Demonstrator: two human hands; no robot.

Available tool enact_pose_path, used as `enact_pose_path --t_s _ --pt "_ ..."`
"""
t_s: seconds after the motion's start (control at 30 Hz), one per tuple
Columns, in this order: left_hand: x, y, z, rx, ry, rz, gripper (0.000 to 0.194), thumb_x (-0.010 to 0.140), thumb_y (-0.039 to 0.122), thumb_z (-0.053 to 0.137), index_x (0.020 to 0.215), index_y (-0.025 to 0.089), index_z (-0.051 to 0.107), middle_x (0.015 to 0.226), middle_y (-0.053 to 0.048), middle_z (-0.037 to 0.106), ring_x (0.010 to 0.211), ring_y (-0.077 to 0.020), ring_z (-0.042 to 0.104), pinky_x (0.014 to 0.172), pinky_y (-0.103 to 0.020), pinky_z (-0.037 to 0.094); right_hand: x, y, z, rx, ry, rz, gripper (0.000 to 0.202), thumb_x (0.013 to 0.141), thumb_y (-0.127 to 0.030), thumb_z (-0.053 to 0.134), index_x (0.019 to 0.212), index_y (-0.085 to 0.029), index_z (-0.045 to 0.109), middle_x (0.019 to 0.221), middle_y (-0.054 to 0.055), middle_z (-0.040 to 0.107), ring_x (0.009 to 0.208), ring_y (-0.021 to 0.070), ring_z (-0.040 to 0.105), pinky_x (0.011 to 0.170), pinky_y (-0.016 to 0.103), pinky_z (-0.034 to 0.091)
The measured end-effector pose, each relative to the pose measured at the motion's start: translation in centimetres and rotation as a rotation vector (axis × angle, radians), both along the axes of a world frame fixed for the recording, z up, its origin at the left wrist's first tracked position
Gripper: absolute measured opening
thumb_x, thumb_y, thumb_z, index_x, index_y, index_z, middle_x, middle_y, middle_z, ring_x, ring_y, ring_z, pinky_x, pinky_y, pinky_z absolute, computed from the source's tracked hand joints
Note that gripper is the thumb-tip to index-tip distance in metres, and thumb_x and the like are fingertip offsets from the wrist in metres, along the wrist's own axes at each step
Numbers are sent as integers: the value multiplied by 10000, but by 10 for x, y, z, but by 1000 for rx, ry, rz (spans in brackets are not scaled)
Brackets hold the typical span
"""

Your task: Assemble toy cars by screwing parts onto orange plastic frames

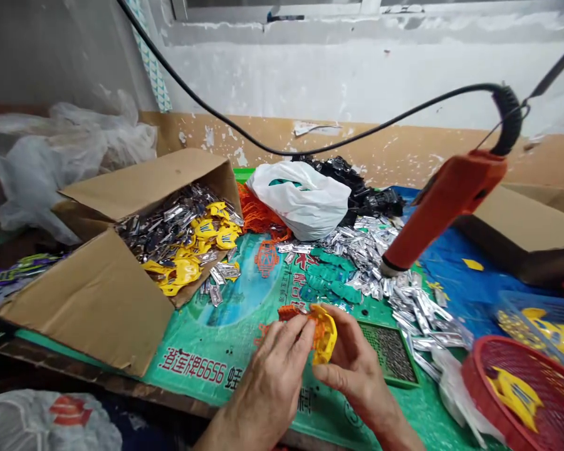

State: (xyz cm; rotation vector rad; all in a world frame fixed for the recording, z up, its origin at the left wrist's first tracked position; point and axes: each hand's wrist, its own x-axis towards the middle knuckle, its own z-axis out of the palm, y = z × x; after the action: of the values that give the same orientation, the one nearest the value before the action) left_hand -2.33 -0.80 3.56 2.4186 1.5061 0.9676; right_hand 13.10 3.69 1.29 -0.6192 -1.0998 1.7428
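Above the green printed table cover, my two hands meet. My right hand (pixel 355 360) grips a curved yellow plastic part (pixel 328 341) between thumb and fingers. The fingers of my left hand (pixel 275 366) are closed on an orange plastic piece (pixel 289 312), which lies against the yellow part's inner side. My left fingers hide much of that contact. A green tray of small metal pins or screws (pixel 395 354) sits just right of my right hand. Beyond the hands lie flat teal pieces (pixel 333 282) and a heap of silvery metal strips (pixel 369 247).
A red electric screwdriver (pixel 444 216) hangs from a black cable at right. An open cardboard box (pixel 108 307) spills metal and yellow parts at left. A white plastic bag (pixel 301 200) stands behind. At right are a red basket (pixel 479 382) and a person's arm (pixel 540 266).
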Motion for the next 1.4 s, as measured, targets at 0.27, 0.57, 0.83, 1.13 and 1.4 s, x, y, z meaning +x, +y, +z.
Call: enact_pose_path --t_s 0.27,0.57,0.83,1.13,1.4 --pt "8 3 -10 65 225 25 541 908 77 369 1447 106 333 1360 -157 549 1102 -292 545 924 -439 494 4 -9 -19 -105 17 -148 839 535 -247 889 1271 -404 520 1316 27 605 1198 267 575 965 390 502" --pt "13 2 -11 85 301 94 487 922 94 358 1408 87 399 1341 -151 569 999 -265 565 855 -393 503 0 -11 -20 -123 44 -160 791 512 -160 891 1215 -387 609 1278 11 639 1156 233 614 936 329 531" --pt "16 -2 -4 79 339 135 438 930 75 347 1351 60 468 1324 -138 588 1009 -250 559 870 -376 505 0 -11 -19 -83 87 -163 766 551 -113 870 1222 -376 612 1250 1 662 1117 179 641 905 225 534" --pt "17 -2 -7 89 340 118 432 926 84 352 1341 60 470 1311 -140 596 986 -259 569 851 -385 507 0 -13 -24 -34 71 -173 768 556 -153 875 1234 -389 604 1284 -1 638 1150 187 618 942 234 512" --pt "16 0 -5 25 251 52 495 844 49 433 1339 60 453 1281 -152 609 1004 -288 586 844 -420 535 6 -12 -35 -36 -38 -168 787 561 -249 880 1267 -410 571 1406 13 507 1264 248 518 1025 334 454"
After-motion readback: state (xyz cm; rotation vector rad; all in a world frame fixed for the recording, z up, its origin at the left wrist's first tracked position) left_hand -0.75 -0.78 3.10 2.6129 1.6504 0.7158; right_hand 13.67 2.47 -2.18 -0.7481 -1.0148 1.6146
